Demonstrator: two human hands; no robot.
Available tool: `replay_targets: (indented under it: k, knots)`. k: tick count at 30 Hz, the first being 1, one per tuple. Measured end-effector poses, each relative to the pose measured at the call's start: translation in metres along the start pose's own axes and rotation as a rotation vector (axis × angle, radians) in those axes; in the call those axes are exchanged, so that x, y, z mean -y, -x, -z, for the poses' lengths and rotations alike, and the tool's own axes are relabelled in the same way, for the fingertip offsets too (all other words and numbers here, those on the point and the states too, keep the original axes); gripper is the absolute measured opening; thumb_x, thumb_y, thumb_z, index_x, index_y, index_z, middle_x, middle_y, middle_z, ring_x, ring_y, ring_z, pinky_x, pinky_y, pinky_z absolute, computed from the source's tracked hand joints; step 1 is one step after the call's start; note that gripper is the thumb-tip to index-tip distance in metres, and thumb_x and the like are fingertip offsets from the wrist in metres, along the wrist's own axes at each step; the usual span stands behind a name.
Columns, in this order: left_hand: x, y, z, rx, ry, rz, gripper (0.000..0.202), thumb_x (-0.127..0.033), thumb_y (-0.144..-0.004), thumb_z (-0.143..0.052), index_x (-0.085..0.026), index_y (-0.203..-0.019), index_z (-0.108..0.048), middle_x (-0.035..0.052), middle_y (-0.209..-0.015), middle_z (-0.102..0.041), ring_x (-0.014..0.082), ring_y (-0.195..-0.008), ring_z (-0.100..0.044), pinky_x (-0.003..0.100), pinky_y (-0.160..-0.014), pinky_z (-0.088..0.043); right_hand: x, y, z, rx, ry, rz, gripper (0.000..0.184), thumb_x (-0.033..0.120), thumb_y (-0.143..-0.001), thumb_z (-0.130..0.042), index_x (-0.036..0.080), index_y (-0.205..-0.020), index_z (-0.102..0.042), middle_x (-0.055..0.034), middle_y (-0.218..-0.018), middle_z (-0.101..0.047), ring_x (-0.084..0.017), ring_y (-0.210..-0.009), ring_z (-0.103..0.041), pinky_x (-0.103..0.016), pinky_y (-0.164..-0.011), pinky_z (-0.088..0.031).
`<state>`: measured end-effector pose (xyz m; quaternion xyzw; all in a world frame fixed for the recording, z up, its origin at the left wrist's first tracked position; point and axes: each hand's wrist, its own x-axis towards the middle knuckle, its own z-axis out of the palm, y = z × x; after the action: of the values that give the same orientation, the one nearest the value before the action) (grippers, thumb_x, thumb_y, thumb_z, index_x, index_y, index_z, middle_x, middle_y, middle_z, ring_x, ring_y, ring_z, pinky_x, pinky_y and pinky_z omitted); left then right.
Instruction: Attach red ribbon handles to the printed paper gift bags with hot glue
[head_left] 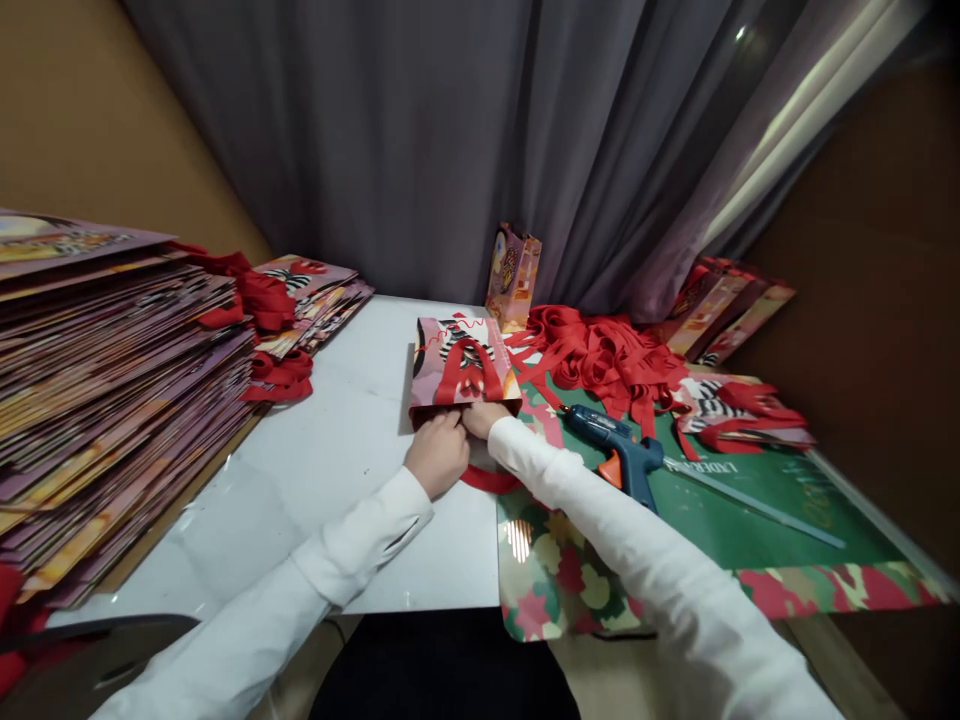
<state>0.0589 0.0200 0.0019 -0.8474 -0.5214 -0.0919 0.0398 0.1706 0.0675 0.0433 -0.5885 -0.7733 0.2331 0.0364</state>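
Note:
A printed paper gift bag [427, 368] lies on its side on the white table, its mouth toward me. Over its upper face loops a red ribbon handle [491, 372]. My left hand [437, 455] is closed at the near edge of the mouth, fingers curled on the rim. Beside it my right hand [484, 418] is closed at the same rim, with its fingertips partly hidden inside the opening. Another loop of red ribbon [491, 481] curves out beneath my hands on the near side. A blue glue gun [611, 437] with an orange trigger lies to the right.
Stacked flat bags [127, 400] rise on the left. A heap of red ribbons [600, 352] lies behind the glue gun. A bag stands upright [514, 275] at the back. A glue stick [765, 508] and a finished-looking bag [735, 410] lie on the green mat [705, 530].

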Motion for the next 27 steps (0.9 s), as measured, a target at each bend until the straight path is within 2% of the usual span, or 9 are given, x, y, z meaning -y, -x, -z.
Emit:
replay_targets:
  k: [2,4,6,9,11,15,19,23,27]
  knots:
    - [0.005,0.0,0.002,0.006,0.015,0.007,0.034,-0.016,-0.089,-0.041,-0.01,-0.112,-0.066,0.0144,-0.117,-0.062,0.0279,-0.108,-0.057,0.039,-0.088,-0.048,-0.005,0.023,0.004,-0.02,-0.125,-0.035,0.02,0.018,-0.095,-0.047,0.015,-0.105,-0.065,-0.007,-0.107,-0.068,-0.016,-0.095,-0.064,-0.031,-0.084,-0.053]
    - [0.007,0.002,0.003,0.014,0.024,0.007,0.036,-0.016,-0.089,-0.041,-0.012,-0.117,-0.064,0.0129,-0.12,-0.062,0.0279,-0.107,-0.057,0.04,-0.088,-0.048,-0.02,0.052,0.013,-0.043,-0.252,-0.056,0.033,0.008,-0.09,-0.038,0.015,-0.106,-0.065,-0.0063,-0.102,-0.07,-0.013,-0.088,-0.065,-0.025,-0.078,-0.053]
    - [0.008,0.002,0.002,0.022,0.027,0.009,0.038,-0.017,-0.09,-0.04,-0.012,-0.12,-0.063,0.013,-0.119,-0.062,0.0282,-0.105,-0.058,0.041,-0.088,-0.048,-0.044,0.087,0.028,-0.064,-0.407,-0.083,0.039,0.006,-0.085,-0.035,0.015,-0.11,-0.064,-0.006,-0.096,-0.07,-0.012,-0.075,-0.064,-0.024,-0.068,-0.052]
    - [0.007,0.001,0.001,0.03,0.029,0.012,0.04,-0.016,-0.09,-0.037,-0.011,-0.122,-0.061,0.0135,-0.12,-0.062,0.0289,-0.106,-0.058,0.041,-0.089,-0.047,-0.081,0.138,0.049,-0.076,-1.194,-0.092,0.032,0.012,-0.074,-0.05,0.016,-0.099,-0.07,-0.0052,-0.087,-0.071,-0.012,-0.075,-0.065,-0.026,-0.075,-0.052]
    - [0.007,0.0,0.001,0.036,0.03,0.007,0.042,-0.016,-0.09,-0.036,-0.01,-0.123,-0.061,0.014,-0.12,-0.062,0.0292,-0.105,-0.058,0.042,-0.088,-0.047,-0.098,0.167,0.057,-0.062,-1.446,-0.133,0.03,0.015,-0.071,-0.06,0.018,-0.099,-0.071,-0.0063,-0.095,-0.073,-0.014,-0.088,-0.068,-0.028,-0.086,-0.052]
    - [0.008,0.0,0.001,0.04,0.028,-0.006,0.045,-0.018,-0.09,-0.035,-0.008,-0.125,-0.06,0.0165,-0.119,-0.062,0.0309,-0.105,-0.058,0.043,-0.087,-0.047,-0.108,0.21,0.057,-0.224,-1.516,-0.273,0.034,0.02,-0.066,-0.078,0.022,-0.1,-0.073,-0.0061,-0.108,-0.073,-0.018,-0.103,-0.068,-0.03,-0.094,-0.051]
    - [0.01,-0.001,0.0,0.042,0.018,-0.017,0.047,-0.019,-0.09,-0.032,-0.007,-0.125,-0.061,0.0177,-0.119,-0.061,0.033,-0.105,-0.058,0.045,-0.087,-0.047,-0.105,0.234,0.047,-0.394,-1.474,-0.33,0.033,0.022,-0.054,-0.089,0.021,-0.083,-0.074,-0.0021,-0.083,-0.076,-0.014,-0.081,-0.072,-0.025,-0.077,-0.057]
    - [0.011,-0.002,-0.002,0.043,-0.003,-0.026,0.051,-0.021,-0.089,-0.029,-0.006,-0.127,-0.059,0.018,-0.123,-0.06,0.0342,-0.105,-0.058,0.046,-0.085,-0.047,-0.106,0.252,0.04,-0.479,-1.515,-0.351,0.029,0.025,-0.051,-0.091,0.019,-0.072,-0.072,-0.0002,-0.07,-0.073,-0.01,-0.065,-0.068,-0.016,-0.059,-0.054]
    - [0.01,-0.002,-0.002,0.032,-0.04,-0.026,0.051,-0.022,-0.089,-0.028,-0.008,-0.128,-0.059,0.0175,-0.122,-0.06,0.033,-0.104,-0.058,0.045,-0.084,-0.048,-0.11,0.266,0.036,-0.583,-1.567,-0.368,0.029,0.036,-0.061,-0.087,0.022,-0.084,-0.073,-0.0009,-0.079,-0.074,-0.01,-0.069,-0.069,-0.018,-0.065,-0.056]
